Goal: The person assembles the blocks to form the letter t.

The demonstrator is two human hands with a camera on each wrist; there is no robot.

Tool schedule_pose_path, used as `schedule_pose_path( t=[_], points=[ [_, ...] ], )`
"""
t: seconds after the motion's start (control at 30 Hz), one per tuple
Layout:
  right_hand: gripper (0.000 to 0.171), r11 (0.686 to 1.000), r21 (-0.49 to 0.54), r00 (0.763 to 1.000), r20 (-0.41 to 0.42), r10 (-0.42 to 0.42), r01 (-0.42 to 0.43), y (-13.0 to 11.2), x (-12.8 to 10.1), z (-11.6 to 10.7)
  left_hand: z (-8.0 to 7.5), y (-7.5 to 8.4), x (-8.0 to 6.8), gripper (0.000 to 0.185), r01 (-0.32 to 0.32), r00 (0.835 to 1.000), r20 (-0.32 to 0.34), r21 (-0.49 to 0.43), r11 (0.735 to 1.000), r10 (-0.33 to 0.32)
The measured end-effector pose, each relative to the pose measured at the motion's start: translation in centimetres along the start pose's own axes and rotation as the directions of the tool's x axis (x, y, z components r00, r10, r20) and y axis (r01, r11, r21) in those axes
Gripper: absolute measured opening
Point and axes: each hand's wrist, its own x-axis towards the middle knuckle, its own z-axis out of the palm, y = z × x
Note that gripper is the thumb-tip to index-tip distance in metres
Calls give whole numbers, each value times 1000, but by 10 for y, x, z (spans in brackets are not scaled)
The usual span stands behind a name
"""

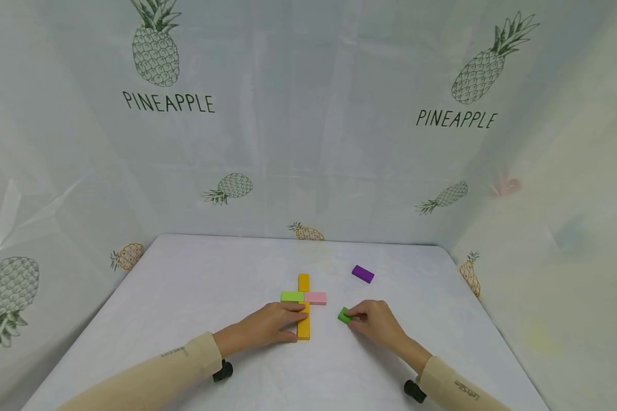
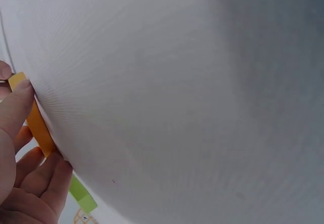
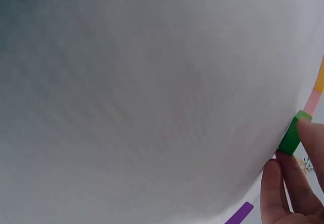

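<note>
In the head view a cross of blocks lies on the table. A yellow block points to the back, a light green block lies left and a pink block right. The front arm is another yellow block. My left hand holds this front block, its thumb at the near end and fingers over its far part. My right hand pinches a green block between thumb and fingers, right of the cross and apart from it. In the right wrist view the green block shows beside the thumb.
A purple block lies by itself, behind the right hand. The white table ends at a hanging sheet printed with pineapples. Black straps or devices sit under both wrists.
</note>
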Motion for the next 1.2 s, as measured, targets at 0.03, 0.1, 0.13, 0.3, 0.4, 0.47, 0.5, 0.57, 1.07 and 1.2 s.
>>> schedule_pose_path(
  t=[0.03, 0.1, 0.13, 0.3, 0.4, 0.47, 0.5, 0.57, 1.07, 1.2],
  points=[
    [21, 1000, -3, 1000, 2, -2, 2, 0, 0, 0, 0, 0, 0, 60, 1, 1000, 2, -2, 1000, -1],
    [21, 1000, -7, 1000, 7, -9, 9, -1, 1, -1, 1, -1, 0, 61, 4, 1000, 5, 0, 1000, -4],
    [21, 1000, -10, 1000, 9, -11, 11, -1, 1, -1, 1, -1, 0, 60, 4, 1000, 5, 1, 1000, -4],
    [21, 999, -38, 1000, 12, -28, 28, 0, 3, -1, 1, -3, 1, 60, 5, 1000, 9, -5, 1000, -5],
    [21, 998, -55, 999, 12, -33, 33, 1, 4, -1, 1, -3, 1, 60, 5, 1000, 8, -11, 1000, -5],
    [21, 997, -62, 999, 11, -35, 35, 1, 4, -1, 1, -3, 1, 60, 7, 1000, 6, -11, 1000, -7],
    [21, 997, -63, 999, 11, -35, 35, 1, 5, -1, 0, -3, 1, 60, 9, 1000, 6, -11, 1000, -9],
    [20, 997, -66, 999, 8, -35, 35, 1, 5, 0, 0, -3, 1, 60, 13, 1000, 7, -8, 1000, -13],
    [18, 993, -51, 994, 34, -106, 108, -9, -5, 3, 0, -2, 0, 61, 48, 998, 36, -30, 998, -47],
    [18, 994, -55, 994, 47, -94, 96, -16, -9, 5, 0, -2, 0, 61, 41, 999, 30, -28, 999, -40]
  ],
)
